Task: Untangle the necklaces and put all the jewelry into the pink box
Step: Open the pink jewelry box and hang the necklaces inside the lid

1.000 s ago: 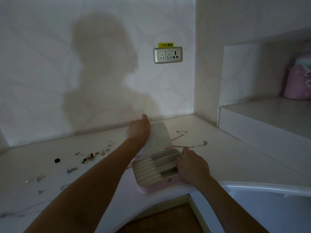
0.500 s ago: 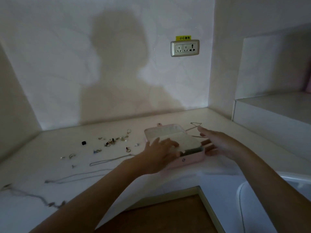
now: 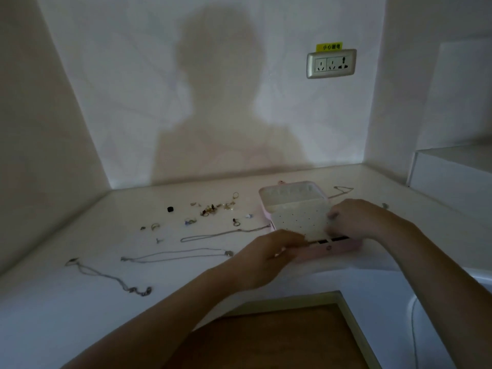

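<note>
Pink box (image 3: pixel 335 249) at the counter's (image 3: pixel 80 302) front edge: my left hand (image 3: pixel 266 258) grips its front-left corner, my right hand (image 3: pixel 359 218) pinches the perforated panel (image 3: pixel 298 222), while the necklaces (image 3: pixel 228 253) leftward, probably light, limp and snag-prone, seem best lifted by the clasp.

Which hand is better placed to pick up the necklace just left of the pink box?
Probably the left hand: it rests at the front left corner of the pink box, beside that necklace. The right hand holds the white dotted panel farther right.
</note>
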A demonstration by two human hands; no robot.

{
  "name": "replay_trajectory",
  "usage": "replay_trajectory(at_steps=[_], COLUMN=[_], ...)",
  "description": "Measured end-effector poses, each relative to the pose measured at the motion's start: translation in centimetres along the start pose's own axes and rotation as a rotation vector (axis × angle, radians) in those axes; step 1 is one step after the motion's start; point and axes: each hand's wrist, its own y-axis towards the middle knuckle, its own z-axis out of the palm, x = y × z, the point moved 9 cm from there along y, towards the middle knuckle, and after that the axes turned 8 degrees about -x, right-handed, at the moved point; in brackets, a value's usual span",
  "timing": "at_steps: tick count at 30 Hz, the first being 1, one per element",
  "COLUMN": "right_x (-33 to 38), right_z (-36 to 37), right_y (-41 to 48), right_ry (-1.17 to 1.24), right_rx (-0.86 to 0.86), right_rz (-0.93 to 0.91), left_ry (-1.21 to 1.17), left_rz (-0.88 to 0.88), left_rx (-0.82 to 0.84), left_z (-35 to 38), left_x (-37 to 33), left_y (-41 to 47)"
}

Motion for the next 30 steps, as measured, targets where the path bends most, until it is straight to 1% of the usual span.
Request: replay_trajectory(at_steps=[2,5,8,9,11,14,18,20,22,24,26,28,30], right_x=[1.2,3.3,4.0,4.0,4.0,4.3,4.7,5.1,5.7,6.1,6.2,6.3,6.6], right_z=[-0.6,-0.6,-0.2,-0.4,-0.8,-1.0,-0.4,-0.2,-0.1,0.0,0.0,-0.1,-0.2], right_y=[0.3,0.2,0.7,0.9,1.3,1.5,2.3,2.7,2.8,2.7,2.6,2.5,2.4], right_ry=[0.102,0.236,0.292,0.295,0.272,0.201,0.145,0.112,0.077,0.061,0.043,0.043,0.071], right_rx=[-0.079,-0.105,-0.143,-0.167,-0.189,-0.166,-0.122,-0.087,-0.06,-0.043,-0.045,-0.037,-0.031], right_rz=[-0.039,-0.125,-0.176,-0.172,-0.157,-0.136,-0.147,-0.159,-0.183,-0.196,-0.186,-0.168,-0.155], left_ry=[0.05,0.266,0.451,0.471,0.468,0.396,0.336,0.42,0.544,0.61,0.579,0.481,0.334], left_rz=[-0.061,-0.183,-0.395,-0.473,-0.572,-0.579,-0.502,-0.501,-0.522,-0.541,-0.565,-0.541,-0.501], left_rx=[-0.086,-0.198,-0.245,-0.253,-0.212,-0.14,-0.135,-0.065,0.051,0.109,0.099,0.074,-0.015], left_z=[-2.5,-7.0,-12.0,-13.4,-14.7,-14.1,-13.2,-12.8,-12.0,-11.3,-11.1,-11.1,-11.9], left_x=[1.8,6.6,12.4,14.2,16.9,18.4,17.7,17.4,17.3,17.1,16.9,16.4,15.4], left_y=[0.3,0.3,-1.1,-1.7,-2.8,-3.5,-3.0,-2.9,-2.9,-3.0,-3.3,-3.3,-2.9])
